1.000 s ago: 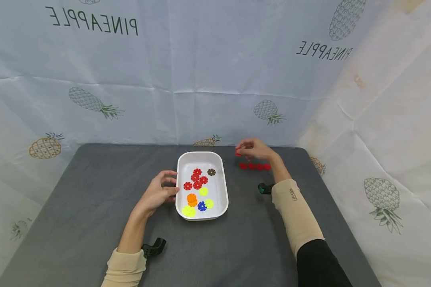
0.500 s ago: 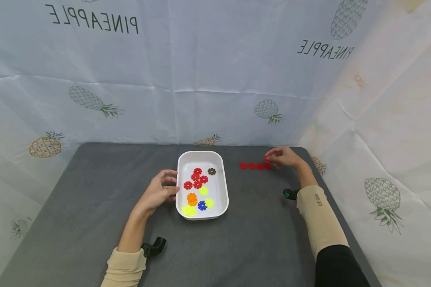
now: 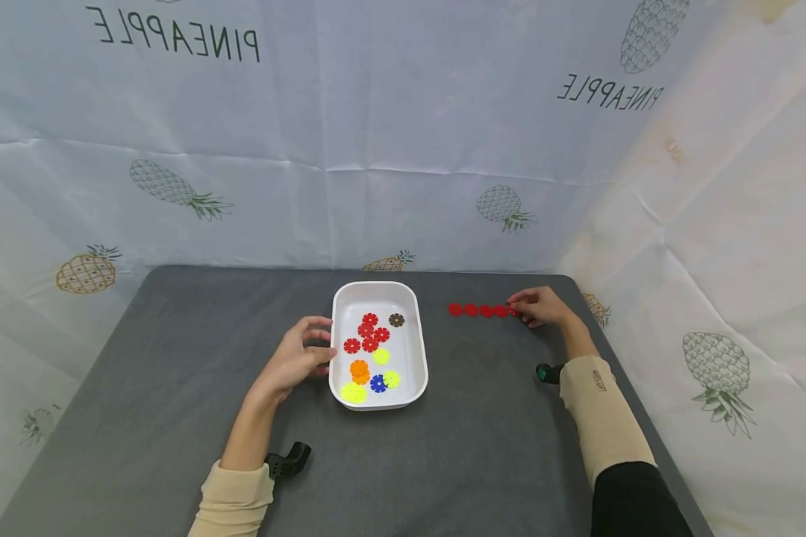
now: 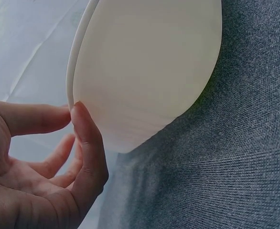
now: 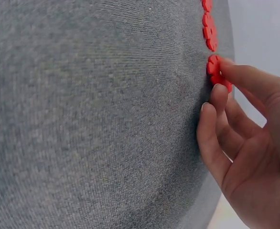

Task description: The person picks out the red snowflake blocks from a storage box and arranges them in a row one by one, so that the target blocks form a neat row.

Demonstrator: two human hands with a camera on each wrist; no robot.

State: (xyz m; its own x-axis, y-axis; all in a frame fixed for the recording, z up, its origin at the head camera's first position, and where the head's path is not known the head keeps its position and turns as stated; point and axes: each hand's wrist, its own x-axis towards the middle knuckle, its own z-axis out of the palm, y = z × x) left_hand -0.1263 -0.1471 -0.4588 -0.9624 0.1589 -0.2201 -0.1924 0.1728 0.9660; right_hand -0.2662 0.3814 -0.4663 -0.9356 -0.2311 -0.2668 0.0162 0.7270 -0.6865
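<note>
My left hand point(image 3: 297, 359) is at the left side of a white plastic tray point(image 3: 413, 328), and in the left wrist view its thumb and a finger pinch the rim. Inside the tray lie flower-shaped plastic discs: several red discs point(image 3: 366, 330), a brown disc point(image 3: 396, 320), orange discs point(image 3: 359, 371), a blue disc point(image 3: 377, 384) and yellow discs point(image 3: 354, 393). Farther right, my right hand point(image 3: 542, 306) pinches a red notched disc point(image 5: 213, 69) low over the table, at the right end of a row of red discs point(image 3: 471, 310). Its fingers partly hide that disc.
The grey cloth-covered table point(image 3: 403, 477) ends at a far edge just beyond the row. A pale curtain point(image 3: 403, 112) printed with pineapples hangs behind it and along the sides.
My right hand has carried the red disc rightward from above the row's left end, then lowered it at the right end. The left hand and the tray stay put.
</note>
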